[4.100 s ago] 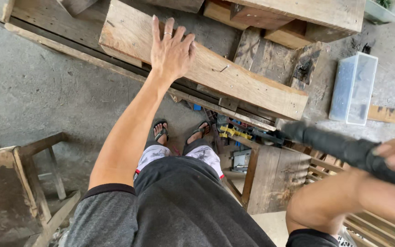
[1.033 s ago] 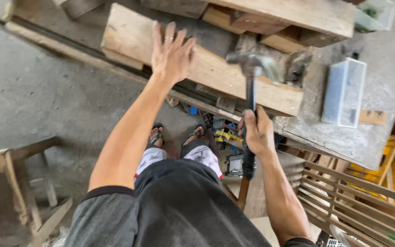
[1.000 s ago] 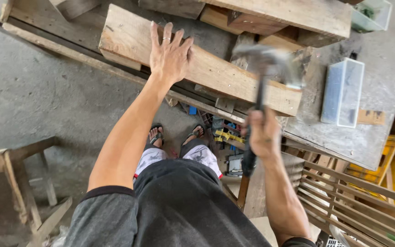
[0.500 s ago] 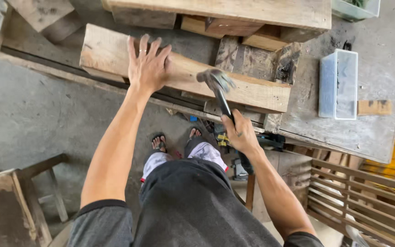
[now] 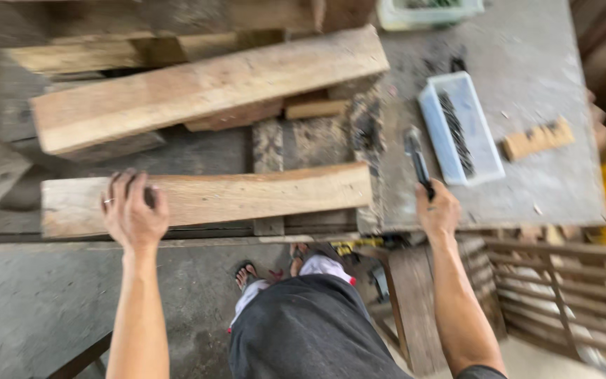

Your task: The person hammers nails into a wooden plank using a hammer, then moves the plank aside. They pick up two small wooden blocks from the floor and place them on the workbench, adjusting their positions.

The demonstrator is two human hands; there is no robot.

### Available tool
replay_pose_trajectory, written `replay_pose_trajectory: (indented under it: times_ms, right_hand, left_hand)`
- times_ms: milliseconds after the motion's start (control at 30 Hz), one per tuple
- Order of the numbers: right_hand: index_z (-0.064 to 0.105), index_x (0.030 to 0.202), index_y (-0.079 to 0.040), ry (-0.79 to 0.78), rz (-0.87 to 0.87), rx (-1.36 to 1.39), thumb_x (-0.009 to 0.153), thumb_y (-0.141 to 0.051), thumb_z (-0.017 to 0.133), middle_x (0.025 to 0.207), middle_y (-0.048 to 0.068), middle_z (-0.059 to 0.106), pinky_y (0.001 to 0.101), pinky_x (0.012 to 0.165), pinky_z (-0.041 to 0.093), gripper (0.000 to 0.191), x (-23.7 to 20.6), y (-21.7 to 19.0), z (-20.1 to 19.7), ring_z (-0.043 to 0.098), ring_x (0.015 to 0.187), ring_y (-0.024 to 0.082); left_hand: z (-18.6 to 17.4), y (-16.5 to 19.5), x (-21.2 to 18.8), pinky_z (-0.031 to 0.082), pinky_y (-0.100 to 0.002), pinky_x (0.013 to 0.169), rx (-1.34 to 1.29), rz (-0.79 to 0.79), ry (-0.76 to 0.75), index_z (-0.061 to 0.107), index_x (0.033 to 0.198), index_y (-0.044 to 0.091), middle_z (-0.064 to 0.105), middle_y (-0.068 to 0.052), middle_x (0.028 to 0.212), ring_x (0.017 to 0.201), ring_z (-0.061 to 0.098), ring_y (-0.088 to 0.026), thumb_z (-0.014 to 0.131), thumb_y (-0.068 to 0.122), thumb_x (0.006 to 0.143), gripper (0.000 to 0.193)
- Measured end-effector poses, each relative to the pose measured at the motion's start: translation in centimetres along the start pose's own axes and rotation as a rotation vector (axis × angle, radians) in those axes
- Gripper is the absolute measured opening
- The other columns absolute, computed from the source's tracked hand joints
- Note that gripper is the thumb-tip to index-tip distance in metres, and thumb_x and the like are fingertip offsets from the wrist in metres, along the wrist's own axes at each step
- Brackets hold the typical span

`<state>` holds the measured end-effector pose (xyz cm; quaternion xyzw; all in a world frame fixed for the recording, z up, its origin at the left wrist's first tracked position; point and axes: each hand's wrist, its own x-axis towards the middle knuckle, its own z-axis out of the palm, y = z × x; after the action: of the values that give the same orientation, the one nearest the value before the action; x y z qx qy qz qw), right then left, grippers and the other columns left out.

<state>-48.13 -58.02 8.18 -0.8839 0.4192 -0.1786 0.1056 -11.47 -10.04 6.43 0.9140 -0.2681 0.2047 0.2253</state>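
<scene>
Since half a second ago the hammer (image 5: 415, 158) has dropped flat toward the surface (image 5: 527, 91), right hand (image 5: 438, 210) fingers wrapped round its handle, while the left hand (image 5: 133, 214) presses open-fingered on the near plank (image 5: 247, 196), which looks stiff, heavy and rough, best gripped along its edges.

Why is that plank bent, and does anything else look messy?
The near plank under the left hand bows along its length. The upper plank lies slanted on uneven offcuts. The right hand grips a hammer beside the clear box. Nothing looks spilled.
</scene>
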Motion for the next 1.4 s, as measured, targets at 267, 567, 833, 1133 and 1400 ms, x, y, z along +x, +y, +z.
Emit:
replay_pose_trajectory:
  times_ms: [267, 567, 833, 1133, 1400]
  right_hand:
    - [0.051, 0.151, -0.007, -0.303, 0.087, 0.571, 0.101, -0.039, 0.064, 0.148, 0.017, 0.057, 0.0469, 0.109, 0.047, 0.061, 1.0, -3.8, 5.1, 0.056, 0.134, 0.033]
    - [0.037, 0.158, -0.004, -0.433, 0.146, 0.938, 0.091, -0.030, 0.074, 0.134, 0.013, 0.061, 0.0333, 0.096, 0.052, 0.081, -4.8, -8.7, 8.5, 0.061, 0.118, 0.021]
    - [0.039, 0.158, -0.003, -0.401, 0.057, 0.940, 0.094, -0.027, 0.070, 0.144, 0.018, 0.060, 0.0370, 0.106, 0.050, 0.075, 1.8, -12.2, 9.0, 0.059, 0.125, 0.026]
    - [0.024, 0.159, 0.002, -0.350, -0.038, 0.988, 0.101, -0.032, 0.065, 0.146, 0.025, 0.053, 0.0456, 0.117, 0.040, 0.079, 8.4, -15.0, 14.7, 0.051, 0.134, 0.036]
    - [0.029, 0.159, 0.003, -0.311, -0.062, 0.900, 0.108, -0.030, 0.069, 0.151, 0.018, 0.049, 0.0386, 0.117, 0.035, 0.073, 8.1, -13.9, 14.6, 0.047, 0.138, 0.028]
  left_hand:
    - [0.6, -0.1, -4.2, 0.032, -0.062, 0.109, 0.211, -0.445, 0.402, 0.038, 0.152, 0.002, 0.040, -0.029, 0.151, 0.134, 0.043, -0.052, 0.075, 0.028, 0.088, 0.078]
    - [1.2, 3.6, -5.4, 0.041, -0.059, 0.114, -1.337, -1.369, 0.345, 0.018, 0.156, 0.009, 0.026, -0.018, 0.159, 0.139, 0.041, -0.035, 0.069, 0.035, 0.098, 0.081]
    - [2.0, 6.9, 1.9, 0.040, -0.063, 0.113, -1.598, -1.165, 0.590, 0.043, 0.138, 0.010, 0.056, -0.010, 0.144, 0.135, 0.052, -0.035, 0.063, 0.017, 0.098, 0.045]
    - [2.5, 5.6, 8.8, 0.052, -0.061, 0.095, -1.358, -1.230, 0.344, 0.029, 0.139, 0.011, 0.049, -0.017, 0.146, 0.128, 0.057, -0.036, 0.057, 0.026, 0.103, 0.048]
    - [2.1, 5.2, 6.4, 0.066, -0.053, 0.091, -1.400, -1.300, 0.244, 0.018, 0.150, 0.009, 0.036, -0.018, 0.154, 0.126, 0.055, -0.035, 0.067, 0.030, 0.099, 0.073]
